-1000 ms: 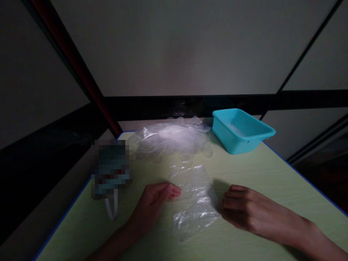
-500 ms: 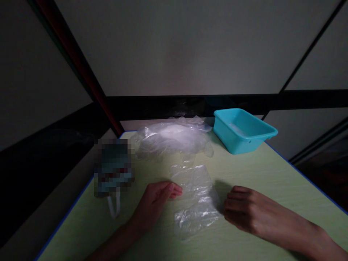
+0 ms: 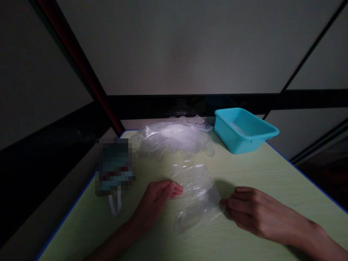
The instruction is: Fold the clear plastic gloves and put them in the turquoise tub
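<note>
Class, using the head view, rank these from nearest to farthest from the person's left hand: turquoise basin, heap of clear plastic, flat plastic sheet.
1. Flat plastic sheet, just right of the left hand.
2. Heap of clear plastic, farther back.
3. Turquoise basin, back right.

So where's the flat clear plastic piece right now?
In the head view, the clear plastic piece lies on the table between the left hand and right hand, on the near side of the plastic heap.
</note>
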The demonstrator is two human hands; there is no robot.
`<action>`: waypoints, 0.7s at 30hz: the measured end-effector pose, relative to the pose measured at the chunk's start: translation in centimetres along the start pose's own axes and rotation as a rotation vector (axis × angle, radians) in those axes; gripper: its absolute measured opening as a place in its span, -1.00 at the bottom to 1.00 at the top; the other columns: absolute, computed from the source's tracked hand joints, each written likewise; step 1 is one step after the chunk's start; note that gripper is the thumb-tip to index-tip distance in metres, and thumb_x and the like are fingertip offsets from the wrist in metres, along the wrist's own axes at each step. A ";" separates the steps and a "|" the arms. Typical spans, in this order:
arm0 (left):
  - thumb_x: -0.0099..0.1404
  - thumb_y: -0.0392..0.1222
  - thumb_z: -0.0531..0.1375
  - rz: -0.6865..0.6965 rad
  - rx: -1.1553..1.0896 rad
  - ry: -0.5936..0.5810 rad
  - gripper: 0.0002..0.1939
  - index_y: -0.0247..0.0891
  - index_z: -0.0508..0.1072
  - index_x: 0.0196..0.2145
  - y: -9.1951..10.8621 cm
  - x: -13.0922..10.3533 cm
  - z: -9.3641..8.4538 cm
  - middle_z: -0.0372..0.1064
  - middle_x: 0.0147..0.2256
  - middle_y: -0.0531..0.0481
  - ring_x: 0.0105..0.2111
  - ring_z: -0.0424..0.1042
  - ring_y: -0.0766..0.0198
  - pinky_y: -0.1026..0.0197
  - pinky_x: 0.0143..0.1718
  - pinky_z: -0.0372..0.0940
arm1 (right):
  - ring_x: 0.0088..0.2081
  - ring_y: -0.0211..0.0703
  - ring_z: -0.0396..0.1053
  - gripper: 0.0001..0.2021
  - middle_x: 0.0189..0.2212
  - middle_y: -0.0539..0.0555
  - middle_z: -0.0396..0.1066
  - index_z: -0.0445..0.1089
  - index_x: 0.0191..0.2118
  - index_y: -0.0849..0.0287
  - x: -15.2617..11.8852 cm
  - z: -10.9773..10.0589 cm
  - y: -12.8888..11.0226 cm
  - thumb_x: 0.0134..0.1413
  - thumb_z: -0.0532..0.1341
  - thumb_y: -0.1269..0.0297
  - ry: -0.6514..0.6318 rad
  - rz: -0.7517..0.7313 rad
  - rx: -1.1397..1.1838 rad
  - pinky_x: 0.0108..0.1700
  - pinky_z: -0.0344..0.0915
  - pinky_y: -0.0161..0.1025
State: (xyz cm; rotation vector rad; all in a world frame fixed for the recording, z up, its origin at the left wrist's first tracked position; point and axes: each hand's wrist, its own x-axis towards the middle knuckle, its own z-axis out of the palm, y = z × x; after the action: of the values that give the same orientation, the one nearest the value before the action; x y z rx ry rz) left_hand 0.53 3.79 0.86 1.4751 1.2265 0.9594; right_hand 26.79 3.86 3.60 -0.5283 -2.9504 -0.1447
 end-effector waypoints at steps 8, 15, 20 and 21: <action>0.23 -0.02 0.04 -0.001 -0.013 0.006 -0.63 -0.36 0.49 -0.42 -0.2 -0.1 0.0 0.49 -0.41 -0.11 -0.39 0.47 0.19 0.23 -0.34 0.34 | -0.39 -0.24 0.35 -0.70 -0.34 0.15 0.44 0.35 -0.25 0.25 -0.1 0.3 0.6 0.24 -0.13 0.44 0.147 -0.047 0.007 -0.36 0.28 -0.25; 0.23 -0.01 0.04 0.007 0.000 0.003 -0.62 -0.35 0.49 -0.43 -0.1 -0.1 0.0 0.49 -0.42 -0.11 -0.39 0.47 0.19 0.22 -0.35 0.34 | -0.30 -0.18 0.34 -0.70 -0.27 0.13 0.42 0.35 -0.21 0.28 0.6 1.2 1.6 0.25 -0.13 0.43 0.130 -0.093 -0.048 -0.33 0.31 -0.23; 0.25 -0.02 0.01 0.025 0.017 -0.007 -0.62 -0.35 0.49 -0.43 -0.1 -0.1 -0.1 0.49 -0.41 -0.10 -0.39 0.47 0.19 0.22 -0.34 0.33 | -0.16 -0.12 0.33 -0.72 -0.17 0.16 0.41 0.33 -0.17 0.33 0.6 2.4 2.4 0.25 -0.11 0.43 0.122 -0.064 0.004 -0.22 0.33 -0.19; 0.25 -0.03 0.01 0.027 0.016 -0.007 -0.62 -0.36 0.49 -0.43 -0.1 -0.1 0.0 0.49 -0.41 -0.11 -0.39 0.47 0.19 0.22 -0.34 0.33 | -0.16 -0.12 0.34 -0.73 -0.17 0.16 0.41 0.33 -0.17 0.34 0.6 2.6 2.5 0.25 -0.09 0.44 0.121 -0.054 0.013 -0.21 0.34 -0.18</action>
State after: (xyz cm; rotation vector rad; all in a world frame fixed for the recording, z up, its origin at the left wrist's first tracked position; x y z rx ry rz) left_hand 0.47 3.73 0.79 1.5103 1.2144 0.9637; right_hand 26.81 6.68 1.25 -0.4219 -2.8466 -0.1574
